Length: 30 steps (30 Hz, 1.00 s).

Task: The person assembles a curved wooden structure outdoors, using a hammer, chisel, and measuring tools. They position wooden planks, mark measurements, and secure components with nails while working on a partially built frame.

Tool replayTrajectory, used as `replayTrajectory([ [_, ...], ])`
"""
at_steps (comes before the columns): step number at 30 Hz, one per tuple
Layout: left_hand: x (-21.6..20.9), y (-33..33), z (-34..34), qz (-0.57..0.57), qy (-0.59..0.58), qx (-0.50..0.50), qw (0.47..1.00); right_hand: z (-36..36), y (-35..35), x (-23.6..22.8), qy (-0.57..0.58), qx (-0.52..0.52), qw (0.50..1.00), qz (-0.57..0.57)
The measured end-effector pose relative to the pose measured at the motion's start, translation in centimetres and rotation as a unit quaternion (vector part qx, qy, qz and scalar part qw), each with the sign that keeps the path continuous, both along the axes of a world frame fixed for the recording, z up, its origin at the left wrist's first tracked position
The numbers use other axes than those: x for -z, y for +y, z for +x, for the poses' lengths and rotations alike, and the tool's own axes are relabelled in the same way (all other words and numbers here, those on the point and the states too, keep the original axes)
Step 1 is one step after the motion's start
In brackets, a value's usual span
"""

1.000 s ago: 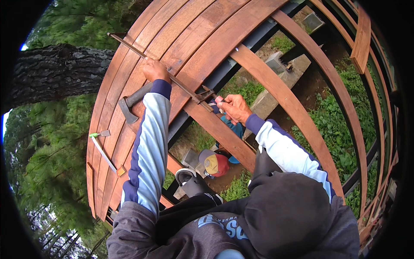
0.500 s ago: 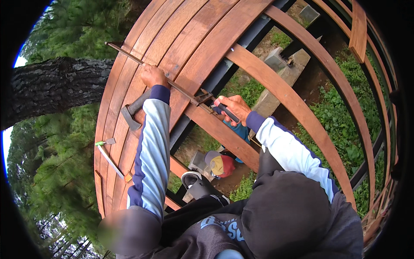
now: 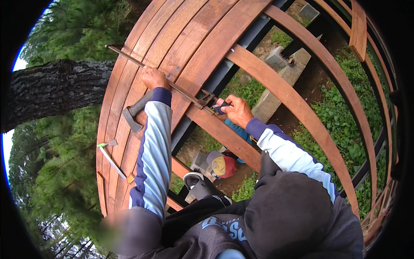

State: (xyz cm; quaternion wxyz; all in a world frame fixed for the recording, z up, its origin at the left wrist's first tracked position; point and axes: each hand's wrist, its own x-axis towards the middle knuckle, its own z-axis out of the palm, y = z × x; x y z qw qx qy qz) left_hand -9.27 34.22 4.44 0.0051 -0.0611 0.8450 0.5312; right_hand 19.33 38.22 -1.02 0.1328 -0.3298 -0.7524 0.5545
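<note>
A long metal bar clamp (image 3: 183, 90) lies slantwise across the reddish-brown deck boards. My left hand (image 3: 155, 78) is closed around its bar, near the middle. At the bar's near end, my right hand (image 3: 237, 111) grips the clamp's red-and-black handle (image 3: 222, 104), fingers wrapped over it. The clamp's jaw end sits by the edge of the last closely laid board, above a separate plank (image 3: 226, 134). Beside my left forearm a hatchet (image 3: 133, 117) rests on the boards.
A green-and-white tool with a flat metal blade (image 3: 111, 143) lies at the left. Open gaps between curved planks (image 3: 297, 108) and dark metal beams (image 3: 224, 69) show ground below. A person in a red-and-yellow cap (image 3: 223, 166) is under the deck. A tree trunk (image 3: 60, 88) stands left.
My right hand has turned on the clamp handle, its fingers now covering more of it. My left hand keeps its place on the bar. The view has shifted slightly.
</note>
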Motion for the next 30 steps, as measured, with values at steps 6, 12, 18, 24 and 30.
replayTrajectory([
  [6, 0.0, 0.4, -0.7, 0.030, -0.011, -0.017, 0.999, 0.2, 2.0, -1.6, -0.021, 0.005, 0.838, -0.545],
  [12, -0.6, 0.2, -0.6, -0.005, 0.030, 0.020, 0.999, 0.2, 1.8, -2.5, -0.007, -0.022, 0.899, -0.437],
  [18, -0.1, -0.3, -0.6, 0.018, -0.004, -0.004, 1.000, 0.0, 1.0, -2.8, -0.062, -0.044, 0.964, -0.256],
  [24, 2.8, -0.7, -2.2, -0.101, 0.153, 0.051, 0.982, 0.1, 1.0, -3.1, -0.052, -0.030, 0.955, -0.291],
  [30, 2.6, -0.3, -2.3, -0.064, 0.070, 0.016, 0.995, 0.1, 0.5, -2.5, -0.040, -0.025, 0.947, -0.318],
])
